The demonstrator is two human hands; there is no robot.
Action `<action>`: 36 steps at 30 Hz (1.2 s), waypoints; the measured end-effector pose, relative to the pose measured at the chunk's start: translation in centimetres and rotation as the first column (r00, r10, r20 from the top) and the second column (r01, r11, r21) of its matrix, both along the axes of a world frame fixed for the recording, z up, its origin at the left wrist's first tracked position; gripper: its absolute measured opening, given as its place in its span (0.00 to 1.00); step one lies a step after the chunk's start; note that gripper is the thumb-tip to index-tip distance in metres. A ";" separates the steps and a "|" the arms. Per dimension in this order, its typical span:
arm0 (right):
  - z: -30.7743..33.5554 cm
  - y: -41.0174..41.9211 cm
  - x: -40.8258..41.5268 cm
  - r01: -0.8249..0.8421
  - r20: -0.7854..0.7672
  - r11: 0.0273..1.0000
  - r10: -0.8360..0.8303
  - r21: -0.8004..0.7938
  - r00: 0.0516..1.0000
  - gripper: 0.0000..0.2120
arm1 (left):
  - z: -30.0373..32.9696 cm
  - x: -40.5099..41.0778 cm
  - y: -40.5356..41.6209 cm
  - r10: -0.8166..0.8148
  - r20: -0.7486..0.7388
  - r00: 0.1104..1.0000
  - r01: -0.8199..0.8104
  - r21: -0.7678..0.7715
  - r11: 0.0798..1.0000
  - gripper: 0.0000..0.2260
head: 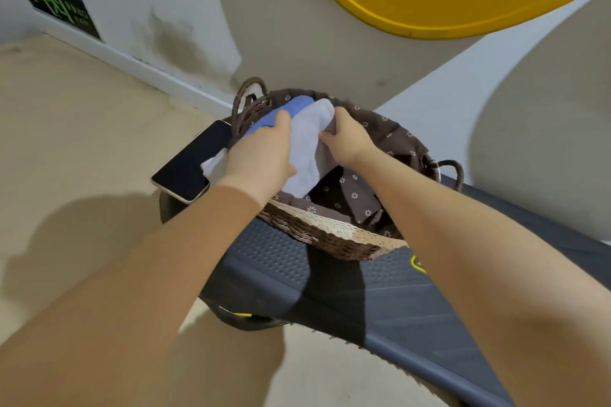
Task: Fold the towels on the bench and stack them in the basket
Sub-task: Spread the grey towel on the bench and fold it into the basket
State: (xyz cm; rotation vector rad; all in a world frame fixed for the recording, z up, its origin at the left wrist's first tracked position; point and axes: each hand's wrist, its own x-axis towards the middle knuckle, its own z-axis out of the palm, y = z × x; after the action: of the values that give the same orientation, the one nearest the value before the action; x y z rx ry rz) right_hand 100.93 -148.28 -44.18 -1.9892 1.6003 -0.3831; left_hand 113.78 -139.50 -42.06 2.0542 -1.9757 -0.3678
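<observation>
Dark bench [396, 301] bears basket [317, 235] — left hand [261, 155] and right hand [347, 139] grip white towel [307, 149]

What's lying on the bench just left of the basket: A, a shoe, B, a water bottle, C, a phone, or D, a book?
C: a dark-screened phone lies flat on the bench end, against the basket by its left handle.

A dark counter [413, 301] runs from frame center to lower right. On it sit 1 wicker basket [317, 235] and, at its left end, 1 black phone [190, 163].
</observation>
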 end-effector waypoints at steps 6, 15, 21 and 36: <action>-1.3 0.6 0.7 0.051 -0.261 0.953 -0.134 -0.299 0.956 0.17 | -0.9 -1.0 -0.2 -0.046 0.423 0.905 0.116 -0.143 0.983 0.20; -2.3 2.0 -1.6 -0.208 -0.052 0.972 0.203 -0.113 0.978 0.24 | -0.8 -2.1 -0.9 -0.351 0.355 0.867 0.213 0.372 0.903 0.24; 1.0 3.9 -3.9 -0.370 -0.164 0.901 0.409 0.226 0.897 0.30 | 1.2 -3.9 -0.2 -0.303 0.334 0.893 0.100 0.508 0.855 0.22; 10.8 10.7 -27.6 -0.088 -0.202 0.985 0.058 -0.147 0.978 0.13 | 10.9 -21.2 2.8 -0.114 -0.064 0.991 0.103 -0.150 0.983 0.06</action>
State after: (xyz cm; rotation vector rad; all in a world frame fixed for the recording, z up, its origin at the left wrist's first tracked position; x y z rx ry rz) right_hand 73.31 -137.60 -33.37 -2.2583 1.6535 -0.2968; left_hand 92.56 -136.71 -31.15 1.8239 -2.0128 -0.3050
